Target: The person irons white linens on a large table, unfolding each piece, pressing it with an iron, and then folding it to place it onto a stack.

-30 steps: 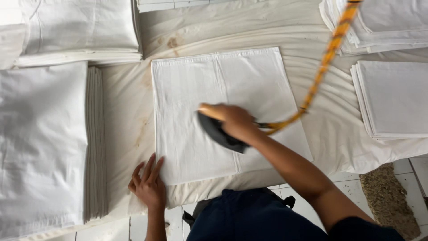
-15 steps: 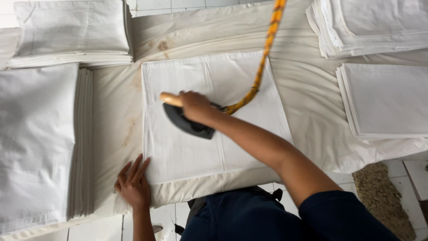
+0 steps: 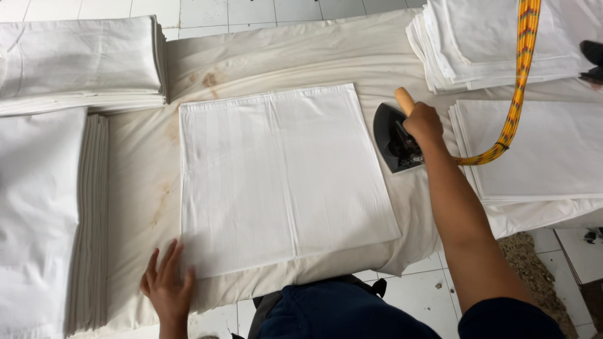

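A flat, square white cloth (image 3: 282, 179) lies spread on the padded ironing surface (image 3: 282, 56). My right hand (image 3: 422, 122) grips the wooden handle of a dark iron (image 3: 392, 139), which rests on the padding just right of the cloth's edge. An orange braided cord (image 3: 520, 75) runs up from the iron. My left hand (image 3: 166, 285) lies flat, fingers spread, on the cloth's near left corner.
Stacks of folded white cloth stand at the left (image 3: 44, 213), the far left (image 3: 78, 66), the far right (image 3: 496, 41) and the right (image 3: 534, 154). Brown scorch stains mark the padding (image 3: 207, 80). Tiled floor shows beyond and below the table.
My right hand has swept the iron from the middle of the cloth off its right edge onto the padding. My left hand stays at the near left corner.
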